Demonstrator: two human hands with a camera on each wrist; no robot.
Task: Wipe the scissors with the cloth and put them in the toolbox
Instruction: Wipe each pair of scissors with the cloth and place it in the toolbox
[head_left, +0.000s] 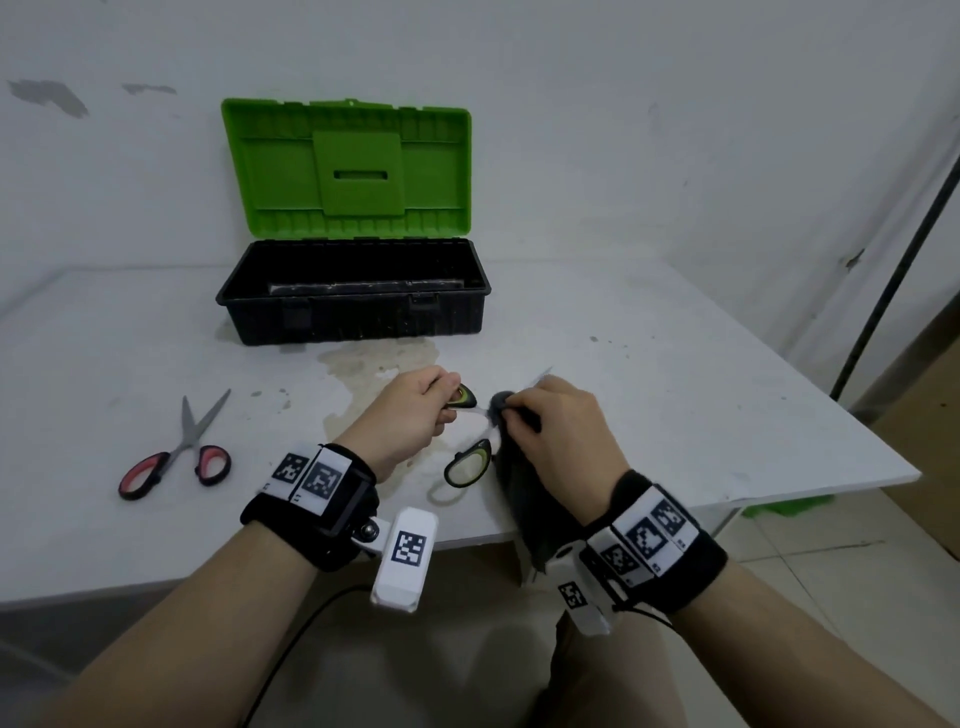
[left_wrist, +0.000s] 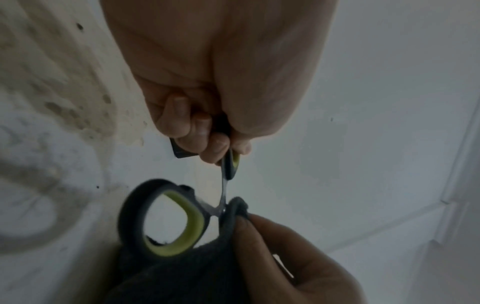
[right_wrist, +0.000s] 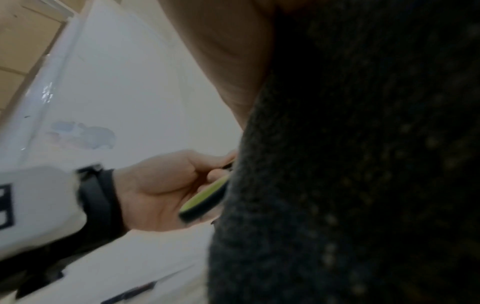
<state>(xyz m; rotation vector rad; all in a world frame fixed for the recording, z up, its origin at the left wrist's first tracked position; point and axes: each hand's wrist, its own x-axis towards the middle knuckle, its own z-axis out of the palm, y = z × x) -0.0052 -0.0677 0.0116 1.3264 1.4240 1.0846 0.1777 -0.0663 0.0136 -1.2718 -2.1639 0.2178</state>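
Note:
My left hand (head_left: 415, 410) grips one black-and-green handle of a pair of scissors (head_left: 467, 462) held just above the table, blades spread apart. The other handle loop (left_wrist: 166, 218) hangs free below. My right hand (head_left: 561, 431) pinches a dark grey cloth (head_left: 524, 499) around the blades near the pivot; a blade tip pokes out beyond it. The cloth (right_wrist: 350, 164) fills most of the right wrist view, with the left hand (right_wrist: 166, 189) beside it. The open toolbox (head_left: 353, 301), black with a green lid, stands at the back of the table.
A second pair of scissors (head_left: 176, 452) with red-and-black handles lies on the white table (head_left: 675, 389) to the left. A brownish stain spreads between the toolbox and my hands. The table's right edge runs close by; a dark pole (head_left: 893, 260) stands beyond it.

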